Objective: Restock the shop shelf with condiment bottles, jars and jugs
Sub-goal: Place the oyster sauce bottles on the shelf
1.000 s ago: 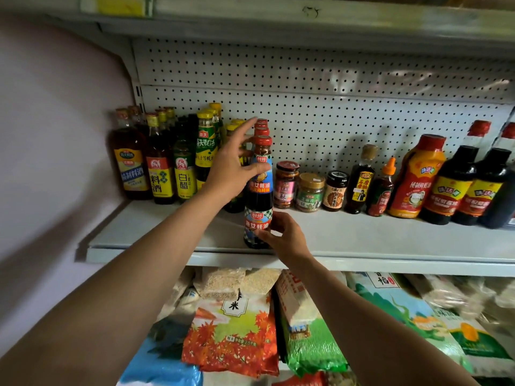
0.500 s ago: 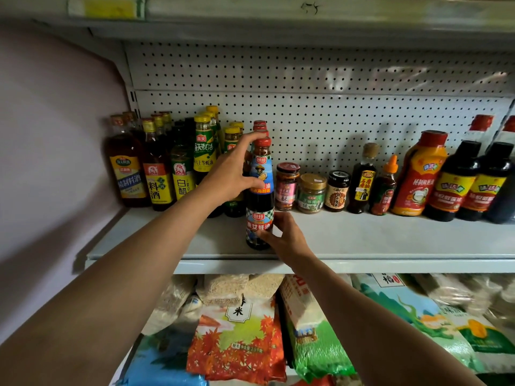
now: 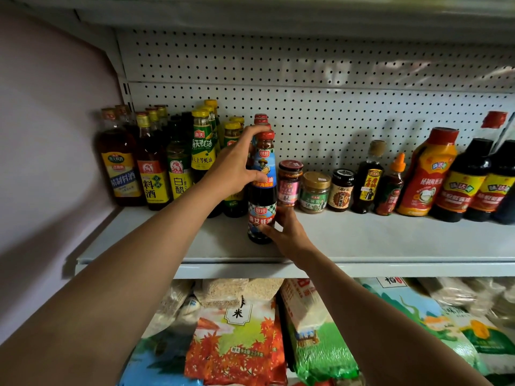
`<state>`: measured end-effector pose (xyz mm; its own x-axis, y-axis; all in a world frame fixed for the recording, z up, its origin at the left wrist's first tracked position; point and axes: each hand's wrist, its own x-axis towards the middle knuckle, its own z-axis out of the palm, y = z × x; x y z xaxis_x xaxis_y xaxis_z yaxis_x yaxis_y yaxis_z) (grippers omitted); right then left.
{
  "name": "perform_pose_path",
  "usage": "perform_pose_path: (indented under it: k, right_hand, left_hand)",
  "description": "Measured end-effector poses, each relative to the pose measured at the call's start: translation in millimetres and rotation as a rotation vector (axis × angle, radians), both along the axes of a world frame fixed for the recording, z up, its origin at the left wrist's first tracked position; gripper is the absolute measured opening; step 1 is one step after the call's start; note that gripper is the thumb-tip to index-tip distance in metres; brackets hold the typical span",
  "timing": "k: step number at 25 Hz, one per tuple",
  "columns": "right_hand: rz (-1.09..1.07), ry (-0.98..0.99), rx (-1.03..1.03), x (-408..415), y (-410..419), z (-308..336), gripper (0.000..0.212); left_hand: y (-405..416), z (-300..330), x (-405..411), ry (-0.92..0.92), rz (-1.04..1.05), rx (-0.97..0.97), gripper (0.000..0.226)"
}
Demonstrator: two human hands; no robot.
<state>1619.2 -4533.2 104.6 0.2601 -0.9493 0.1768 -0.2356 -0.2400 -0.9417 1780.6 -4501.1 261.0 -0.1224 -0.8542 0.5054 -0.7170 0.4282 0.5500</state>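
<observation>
Left hand (image 3: 237, 165) gripping oyster sauce bottle (image 3: 262, 190) — upright, cap up, right hand (image 3: 284, 232) clasping base

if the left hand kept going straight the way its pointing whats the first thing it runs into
Probably the matching red-capped bottles lined up behind the oyster sauce bottle that the left hand grips. Beyond them stands the pegboard. Depth is hard to judge from one view.

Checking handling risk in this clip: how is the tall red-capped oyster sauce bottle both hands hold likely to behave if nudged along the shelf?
The oyster sauce bottle is tall on a narrow base, so probably tips easily. It looks like glass, full of dark sauce: likely heavy and breakable. The left hand steadying the neck and the right hand at the base suit that.
</observation>
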Motion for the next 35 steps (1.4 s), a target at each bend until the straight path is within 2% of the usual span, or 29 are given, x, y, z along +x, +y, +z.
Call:
perform_pose_path:
  k: [18, 24, 35]
  right_hand:
    - [0.025, -0.039, 0.038, 10, -54, 2, 0.055]
    - [0.065, -0.05, 0.048, 9, -61, 3, 0.046]
    - [0.072, -0.096, -0.001, 7, -60, -4, 0.043]
  left_hand:
    - [-46, 0, -1, 0.015, 0.058, 0.005, 0.09]
    - [-58, -2, 1, 0.009, 0.071, 0.0, 0.09]
    - [-57, -6, 1, 0.028, 0.074, -0.015, 0.09]
